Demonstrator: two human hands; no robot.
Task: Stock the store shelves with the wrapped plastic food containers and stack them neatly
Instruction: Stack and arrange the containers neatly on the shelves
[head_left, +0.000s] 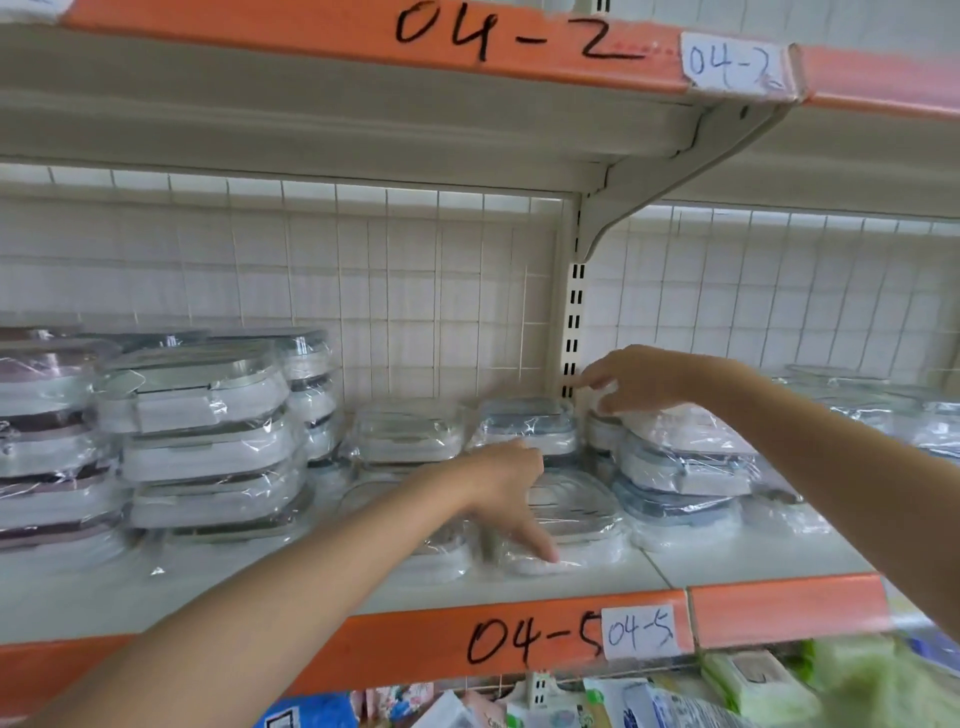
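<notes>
Several wrapped containers (197, 431) sit in stacks on the shelf (753, 553) marked 04-5, tallest at the left. Our left hand (511, 478) reaches to a low clear container (571, 512) at the front, thumb pointing down against its wrap; its other fingers are hidden, so we cannot tell their state. Our right hand (639, 379) hovers over the right-hand stack (675, 462), fingers loosely curled and apart.

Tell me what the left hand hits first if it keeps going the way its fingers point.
Probably the wrapped container lying flat at the shelf front: the left hand points down at it, one fingertip seemingly already on its wrap. Blur leaves contact uncertain.
</notes>
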